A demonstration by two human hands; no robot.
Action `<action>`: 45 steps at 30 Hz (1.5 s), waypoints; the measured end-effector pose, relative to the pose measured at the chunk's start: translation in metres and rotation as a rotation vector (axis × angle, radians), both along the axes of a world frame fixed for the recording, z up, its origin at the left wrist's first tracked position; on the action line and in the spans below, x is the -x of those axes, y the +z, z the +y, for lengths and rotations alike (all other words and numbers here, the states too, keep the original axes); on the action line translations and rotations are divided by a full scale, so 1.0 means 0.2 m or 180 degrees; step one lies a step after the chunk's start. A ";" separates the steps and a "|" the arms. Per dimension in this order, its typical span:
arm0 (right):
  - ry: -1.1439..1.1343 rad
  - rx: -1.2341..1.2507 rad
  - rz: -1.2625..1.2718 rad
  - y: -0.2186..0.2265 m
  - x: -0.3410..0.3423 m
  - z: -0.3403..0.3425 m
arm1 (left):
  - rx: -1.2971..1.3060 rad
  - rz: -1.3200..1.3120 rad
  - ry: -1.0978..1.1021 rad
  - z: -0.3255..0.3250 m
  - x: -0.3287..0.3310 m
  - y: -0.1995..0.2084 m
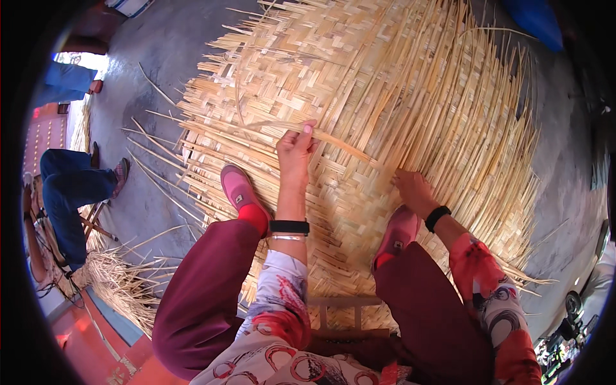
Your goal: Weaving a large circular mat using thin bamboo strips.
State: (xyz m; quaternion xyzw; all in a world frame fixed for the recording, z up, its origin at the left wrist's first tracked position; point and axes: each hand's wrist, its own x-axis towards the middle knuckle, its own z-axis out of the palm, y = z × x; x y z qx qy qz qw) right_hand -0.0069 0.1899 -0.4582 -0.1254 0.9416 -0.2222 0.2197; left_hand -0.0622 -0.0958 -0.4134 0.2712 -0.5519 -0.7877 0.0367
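Observation:
A large woven bamboo mat (pixel 350 83) with loose strip ends all round lies under my feet. My left hand (pixel 296 146) is closed over its left-middle part, thumb and fingers pinching a long, pale bamboo strip (pixel 346 147). From there the strip slants down to the right, toward my right hand (pixel 415 191). That hand is low over the mat with its fingers curled together at the strip's far part; the fingertips are slightly blurred. To the left of my left hand the strip's thin tail bends upward over the weave.
My pink shoes (pixel 239 186) stand on the mat, either side of a low stool's edge (pixel 343 301). At left, a seated person in blue trousers (pixel 67 192) is near a heap of loose strips (pixel 119 282). Grey floor (pixel 160 51) surrounds the mat. A blue object (pixel 532 22) lies at top right.

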 end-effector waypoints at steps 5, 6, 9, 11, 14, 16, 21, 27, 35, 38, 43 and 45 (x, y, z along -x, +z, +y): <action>-0.0243 0.0594 -0.0906 -0.02 0.00 0.12 | 0.0381 -0.0994 -0.0017 -0.16 -0.04 -0.21; 0.0050 0.0576 -0.0470 -0.01 -0.02 0.15 | 0.0086 -0.1314 -0.0114 -0.18 -0.04 -0.25; 0.0021 0.0030 -0.0144 0.04 -0.06 0.15 | -0.0664 -0.1273 -0.0022 -0.20 -0.06 -0.34; 0.0367 -0.0503 -0.0293 0.06 -0.07 0.16 | -0.0677 -0.1105 0.0485 -0.21 -0.07 -0.36; 0.0543 0.0198 -0.0041 0.08 -0.05 0.19 | -0.0565 -0.1113 0.0563 -0.23 -0.05 -0.35; 0.0022 -0.0336 -0.0684 0.09 -0.05 0.23 | -0.0524 -0.1142 0.0493 -0.25 -0.04 -0.34; -0.0447 0.0208 -0.0442 0.12 -0.09 0.24 | -0.0443 -0.1250 0.0388 -0.27 -0.04 -0.35; 0.0723 -0.0940 0.0180 0.08 -0.09 0.15 | -0.0500 -0.1338 0.0190 -0.26 -0.03 -0.38; 0.0868 -0.0887 -0.0002 0.05 -0.04 0.20 | -0.0076 -0.1536 0.0576 -0.24 -0.01 -0.33; 0.0777 -0.1027 -0.0029 0.03 -0.06 0.20 | -0.0350 -0.1641 0.0609 -0.27 0.00 -0.33; 0.0959 -0.1570 -0.0586 0.10 -0.01 0.16 | -0.0840 -0.1528 0.0012 -0.31 0.00 -0.36; 0.1019 -0.1506 0.0382 0.16 0.05 0.08 | -0.0169 -0.1147 -0.0079 -0.28 -0.01 -0.32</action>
